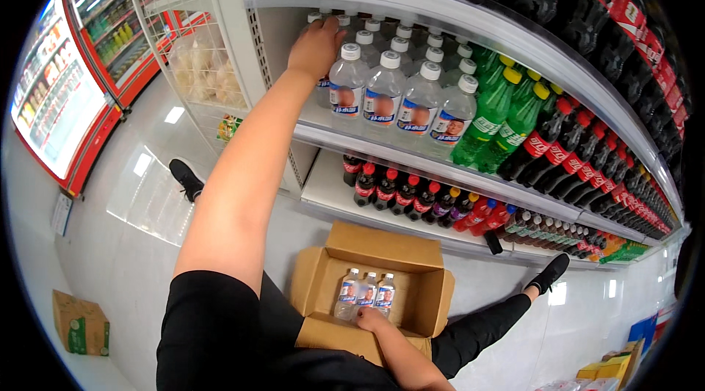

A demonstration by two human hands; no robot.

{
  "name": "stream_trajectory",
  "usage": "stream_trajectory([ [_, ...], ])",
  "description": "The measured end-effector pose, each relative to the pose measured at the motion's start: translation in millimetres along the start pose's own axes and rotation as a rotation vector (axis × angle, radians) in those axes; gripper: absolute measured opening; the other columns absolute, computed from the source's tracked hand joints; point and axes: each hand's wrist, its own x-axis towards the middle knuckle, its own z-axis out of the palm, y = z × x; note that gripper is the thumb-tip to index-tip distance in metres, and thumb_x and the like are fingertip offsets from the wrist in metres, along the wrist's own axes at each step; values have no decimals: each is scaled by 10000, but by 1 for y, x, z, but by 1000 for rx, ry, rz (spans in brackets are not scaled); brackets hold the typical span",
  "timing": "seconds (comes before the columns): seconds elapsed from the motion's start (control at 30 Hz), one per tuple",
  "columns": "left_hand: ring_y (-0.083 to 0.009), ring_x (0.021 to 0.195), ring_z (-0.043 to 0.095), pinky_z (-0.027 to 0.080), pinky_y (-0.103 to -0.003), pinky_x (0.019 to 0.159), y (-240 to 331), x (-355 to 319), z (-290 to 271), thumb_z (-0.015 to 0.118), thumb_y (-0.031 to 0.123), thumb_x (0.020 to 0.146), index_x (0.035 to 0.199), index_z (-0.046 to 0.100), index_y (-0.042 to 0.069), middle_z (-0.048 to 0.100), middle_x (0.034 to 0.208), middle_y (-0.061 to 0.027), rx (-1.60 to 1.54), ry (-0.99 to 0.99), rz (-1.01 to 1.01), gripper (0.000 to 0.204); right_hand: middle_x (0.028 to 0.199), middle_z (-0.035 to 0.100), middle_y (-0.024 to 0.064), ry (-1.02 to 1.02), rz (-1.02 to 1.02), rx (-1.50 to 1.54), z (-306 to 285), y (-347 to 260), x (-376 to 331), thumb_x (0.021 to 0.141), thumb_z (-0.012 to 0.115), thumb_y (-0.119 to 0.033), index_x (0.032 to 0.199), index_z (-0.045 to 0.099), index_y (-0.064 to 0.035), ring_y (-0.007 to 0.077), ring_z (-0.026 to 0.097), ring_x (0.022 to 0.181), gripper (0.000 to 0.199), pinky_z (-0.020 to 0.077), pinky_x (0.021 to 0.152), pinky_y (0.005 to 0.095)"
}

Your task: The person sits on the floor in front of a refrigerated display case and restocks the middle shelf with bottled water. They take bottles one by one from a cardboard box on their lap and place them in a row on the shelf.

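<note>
Reaching left hand [317,44] among shelf bottles [383,90]

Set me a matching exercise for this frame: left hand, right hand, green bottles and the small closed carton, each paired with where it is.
Things:
1. left hand
2. right hand
3. green bottles
4. small closed carton

Places:
A. on the floor, far left
B. in the open cardboard box, by three clear bottles
C. raised to the shelf, on a white-capped clear bottle
D. on the shelf, right of the clear bottles

Pairs: 1-C, 2-B, 3-D, 4-A
</note>
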Motion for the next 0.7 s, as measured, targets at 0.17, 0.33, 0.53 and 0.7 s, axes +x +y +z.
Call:
stream_trajectory([
  [0.17, -486, 1079, 623, 522, -567, 894, 2, -5, 0, 535, 319, 1041, 1250, 544, 94, 622, 1193, -231, -15, 29, -17, 307, 1206, 709, 214, -35, 5, -32, -2, -3, 2, 875, 651, -384, 1175, 727, -89, 398, 669, 1139, 428, 530, 984, 472],
  [0.33, -478, 1186, 567, 470, -530, 1029, -30, -13, -6, 511, 46, 987, 1425, 472, 57, 562, 1298, -258, -237, -52, 169, 440, 1167, 717, 226, -23, 21, -12, 4, 3, 9, 858, 657, -365, 1136, 741, -89, 404, 677, 1111, 400, 539, 966, 465],
  [0.53, -297, 977, 595, 499, -413, 846, -7, -164, -29, 531, -7, 952, 1415, 449, -29, 569, 1095, -167, -401, 294, -211, 471, 1134, 717, 248, 210, 10, 91, 4, 18, 12, 851, 634, -304, 1154, 716, -61, 418, 675, 1093, 397, 538, 960, 473],
  [0.7, -429, 1057, 591, 496, -501, 917, 68, -414, 8, 608, 27, 888, 1206, 560, -8, 580, 1136, -248, -454, -552, -443, 323, 1425, 500, 316, 261, 223, 254, -26, 16, 3, 854, 666, -292, 1310, 623, -62, 488, 542, 1264, 513, 480, 1061, 519],
])
